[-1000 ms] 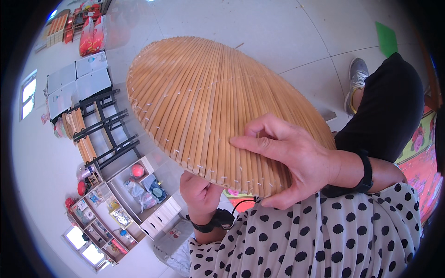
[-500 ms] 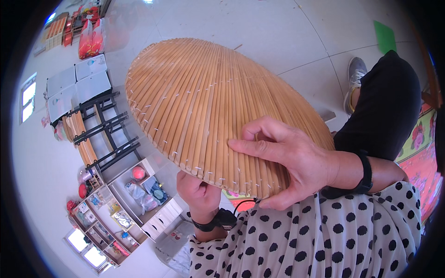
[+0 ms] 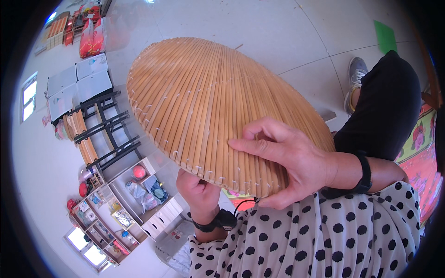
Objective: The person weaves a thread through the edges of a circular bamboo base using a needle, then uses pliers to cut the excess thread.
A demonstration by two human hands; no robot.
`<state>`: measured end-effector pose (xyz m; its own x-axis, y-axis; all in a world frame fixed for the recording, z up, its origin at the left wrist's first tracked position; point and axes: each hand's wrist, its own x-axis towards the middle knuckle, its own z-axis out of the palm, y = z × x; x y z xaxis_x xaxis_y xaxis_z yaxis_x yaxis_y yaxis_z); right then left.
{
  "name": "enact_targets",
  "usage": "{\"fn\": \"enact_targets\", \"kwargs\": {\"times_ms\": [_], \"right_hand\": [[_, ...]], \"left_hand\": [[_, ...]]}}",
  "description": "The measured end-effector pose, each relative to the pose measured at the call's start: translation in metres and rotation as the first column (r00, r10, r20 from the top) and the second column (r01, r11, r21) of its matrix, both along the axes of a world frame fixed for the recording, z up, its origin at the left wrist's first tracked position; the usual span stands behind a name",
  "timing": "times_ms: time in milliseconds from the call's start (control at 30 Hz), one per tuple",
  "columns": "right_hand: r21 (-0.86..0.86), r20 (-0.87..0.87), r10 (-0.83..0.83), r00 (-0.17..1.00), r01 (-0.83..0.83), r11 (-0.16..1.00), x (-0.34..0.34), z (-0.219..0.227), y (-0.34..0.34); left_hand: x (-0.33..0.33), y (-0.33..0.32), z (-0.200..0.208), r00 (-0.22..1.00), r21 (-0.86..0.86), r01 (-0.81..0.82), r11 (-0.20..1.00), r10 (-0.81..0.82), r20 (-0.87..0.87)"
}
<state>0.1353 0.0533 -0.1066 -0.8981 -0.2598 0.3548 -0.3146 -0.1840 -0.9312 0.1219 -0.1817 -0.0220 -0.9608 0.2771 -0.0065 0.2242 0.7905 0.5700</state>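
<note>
A broad, rounded bamboo-slat piece (image 3: 199,102) is held tilted in front of me. Its narrow tan slats lie side by side, with short white stitches along the rim and across the middle. My right hand (image 3: 292,160) bends over its near right part, index finger pressed on the slats and thumb at the lower rim; some fingers are tucked from sight. Below the near left rim my left hand (image 3: 199,190) is curled closed, its fingertips hidden behind the slats. Whether it pinches something there cannot be seen.
At the left stand a shelf unit (image 3: 99,227) with small goods, folded black metal frames (image 3: 104,132) and pale grey boxes (image 3: 79,85). Red bags (image 3: 91,39) sit at the far left. A green sheet (image 3: 384,37) lies on the tiled floor, beyond my shoe (image 3: 356,76).
</note>
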Motion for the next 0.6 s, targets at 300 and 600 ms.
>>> {"fn": "enact_targets", "kwargs": {"times_ms": [300, 600], "right_hand": [[0.040, -0.002, 0.001, 1.000, -0.001, 0.999, 0.000, 0.000, 0.002], [0.030, 0.006, 0.050, 0.999, -0.050, 0.998, -0.002, 0.002, 0.005]], "left_hand": [[0.001, -0.009, 0.002, 0.983, 0.107, -0.002, 0.994, -0.018, 0.185], [0.010, 0.000, 0.013, 0.940, 0.219, -0.191, 0.957, 0.114, 0.321]]}}
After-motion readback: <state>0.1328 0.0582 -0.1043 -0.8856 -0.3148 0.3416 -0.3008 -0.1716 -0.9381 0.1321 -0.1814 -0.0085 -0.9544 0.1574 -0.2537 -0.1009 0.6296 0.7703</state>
